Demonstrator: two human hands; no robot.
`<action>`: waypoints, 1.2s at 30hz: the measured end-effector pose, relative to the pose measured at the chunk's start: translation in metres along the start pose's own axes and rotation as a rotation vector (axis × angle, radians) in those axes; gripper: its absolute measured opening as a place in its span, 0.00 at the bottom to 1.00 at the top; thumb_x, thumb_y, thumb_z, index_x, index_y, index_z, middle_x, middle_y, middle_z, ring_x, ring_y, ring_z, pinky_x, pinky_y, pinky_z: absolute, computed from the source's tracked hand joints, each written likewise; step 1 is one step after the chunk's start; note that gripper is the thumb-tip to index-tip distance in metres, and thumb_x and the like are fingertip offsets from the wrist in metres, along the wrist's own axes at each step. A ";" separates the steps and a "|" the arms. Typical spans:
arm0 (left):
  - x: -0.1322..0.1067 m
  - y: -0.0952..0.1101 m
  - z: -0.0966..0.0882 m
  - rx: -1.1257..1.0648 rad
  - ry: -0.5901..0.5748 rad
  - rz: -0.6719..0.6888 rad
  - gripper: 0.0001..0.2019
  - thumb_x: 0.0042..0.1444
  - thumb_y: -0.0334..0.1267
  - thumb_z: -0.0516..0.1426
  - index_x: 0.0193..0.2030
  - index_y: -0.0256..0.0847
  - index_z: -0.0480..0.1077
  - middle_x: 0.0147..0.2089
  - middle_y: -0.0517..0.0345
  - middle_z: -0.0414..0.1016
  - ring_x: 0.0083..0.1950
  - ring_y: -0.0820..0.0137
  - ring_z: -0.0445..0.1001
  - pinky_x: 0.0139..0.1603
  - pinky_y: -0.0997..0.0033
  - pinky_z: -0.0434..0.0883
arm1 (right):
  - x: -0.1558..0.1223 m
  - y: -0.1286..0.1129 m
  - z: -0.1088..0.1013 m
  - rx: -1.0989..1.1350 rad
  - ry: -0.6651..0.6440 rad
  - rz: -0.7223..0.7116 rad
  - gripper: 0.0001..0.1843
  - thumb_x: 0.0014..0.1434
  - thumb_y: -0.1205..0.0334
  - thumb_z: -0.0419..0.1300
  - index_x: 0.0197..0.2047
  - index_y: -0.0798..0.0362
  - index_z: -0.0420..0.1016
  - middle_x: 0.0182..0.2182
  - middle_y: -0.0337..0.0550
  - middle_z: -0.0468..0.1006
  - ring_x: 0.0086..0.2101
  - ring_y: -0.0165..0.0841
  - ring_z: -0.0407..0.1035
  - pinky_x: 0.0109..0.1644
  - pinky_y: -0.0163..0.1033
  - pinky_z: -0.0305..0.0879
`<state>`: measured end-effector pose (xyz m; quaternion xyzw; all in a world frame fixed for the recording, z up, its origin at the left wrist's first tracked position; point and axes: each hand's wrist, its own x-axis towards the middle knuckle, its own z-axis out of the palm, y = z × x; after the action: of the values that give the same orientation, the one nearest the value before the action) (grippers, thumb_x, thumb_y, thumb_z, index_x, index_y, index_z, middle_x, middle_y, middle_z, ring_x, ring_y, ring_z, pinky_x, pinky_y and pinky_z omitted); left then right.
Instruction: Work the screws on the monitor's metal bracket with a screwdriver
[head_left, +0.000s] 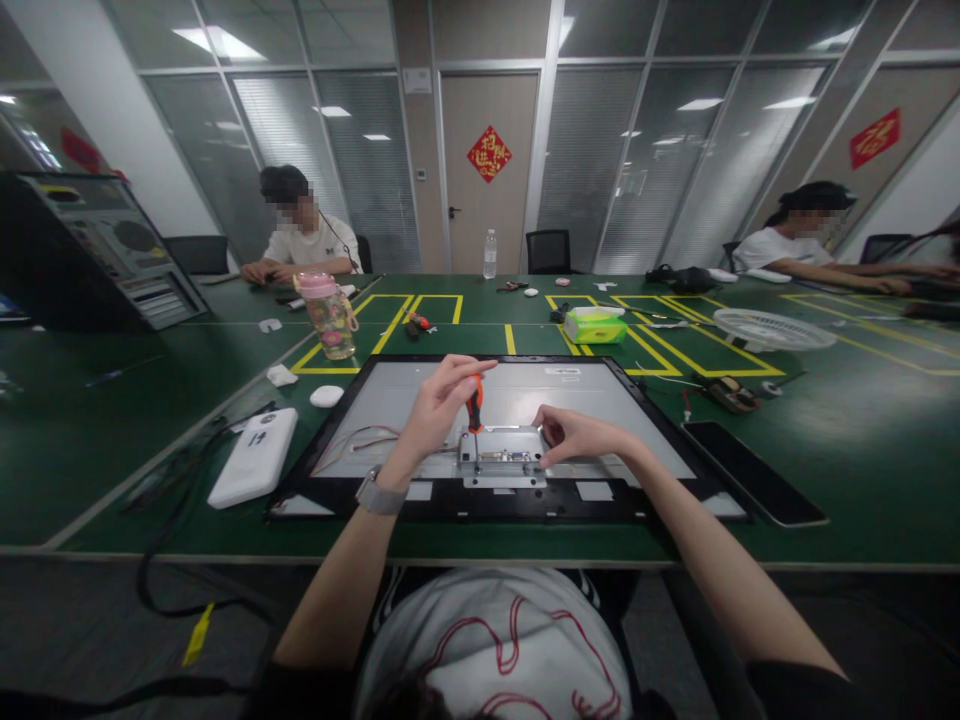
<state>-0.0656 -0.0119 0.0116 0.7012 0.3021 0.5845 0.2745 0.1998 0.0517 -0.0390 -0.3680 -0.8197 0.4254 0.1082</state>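
A flat display panel (600,400) with a black frame lies on the green table before me, its metal back facing up. Near its front edge sits a small metal bracket (501,470) with a row of connectors. My left hand (442,400) grips the orange and black handle of a screwdriver (475,402), which stands upright with its tip down at the bracket's left side. The fingers of my right hand (570,436) are curled around the bracket's right end, thumb at the front. Thin wires (360,437) run across the panel to the left of the bracket.
Left of the panel lie a white power bank (255,458), a white mouse-like object (327,396) and a pink-lidded bottle (328,315). A black phone (754,474) lies right. Beyond are a green tissue pack (595,326) and a white round grille (772,328). Other people sit across the table.
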 end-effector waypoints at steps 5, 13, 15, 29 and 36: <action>-0.002 0.003 0.000 -0.198 -0.084 -0.119 0.17 0.60 0.46 0.59 0.51 0.39 0.77 0.43 0.48 0.80 0.41 0.64 0.78 0.45 0.61 0.76 | 0.000 0.001 0.000 0.003 -0.006 -0.009 0.36 0.40 0.42 0.73 0.42 0.53 0.63 0.25 0.30 0.66 0.26 0.29 0.60 0.30 0.35 0.55; 0.002 -0.001 -0.002 -0.052 -0.022 -0.022 0.14 0.61 0.44 0.57 0.47 0.41 0.79 0.46 0.50 0.77 0.44 0.66 0.75 0.46 0.66 0.75 | 0.001 0.001 0.000 -0.004 -0.005 0.003 0.36 0.40 0.42 0.74 0.43 0.53 0.64 0.26 0.31 0.66 0.27 0.29 0.61 0.30 0.35 0.56; 0.001 0.000 -0.001 -0.144 -0.080 -0.067 0.18 0.64 0.44 0.52 0.53 0.39 0.76 0.47 0.48 0.79 0.45 0.64 0.77 0.47 0.62 0.75 | 0.001 0.002 0.000 0.001 -0.009 -0.003 0.36 0.40 0.42 0.74 0.43 0.53 0.64 0.26 0.31 0.66 0.27 0.29 0.61 0.30 0.35 0.56; 0.000 0.001 -0.001 -0.096 -0.042 -0.036 0.18 0.64 0.42 0.52 0.55 0.42 0.76 0.49 0.49 0.78 0.47 0.64 0.76 0.52 0.59 0.72 | 0.001 0.002 0.000 0.002 -0.011 -0.005 0.36 0.40 0.41 0.74 0.43 0.52 0.63 0.26 0.31 0.66 0.27 0.29 0.61 0.30 0.35 0.55; 0.000 0.000 0.002 -0.021 0.015 -0.044 0.16 0.53 0.41 0.66 0.48 0.40 0.79 0.37 0.55 0.77 0.38 0.69 0.73 0.45 0.67 0.72 | 0.000 0.002 -0.001 -0.003 -0.010 0.000 0.36 0.40 0.42 0.74 0.43 0.53 0.64 0.26 0.31 0.66 0.27 0.29 0.61 0.30 0.35 0.55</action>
<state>-0.0641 -0.0117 0.0114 0.6870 0.3132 0.5869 0.2923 0.2010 0.0532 -0.0399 -0.3662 -0.8209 0.4259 0.1033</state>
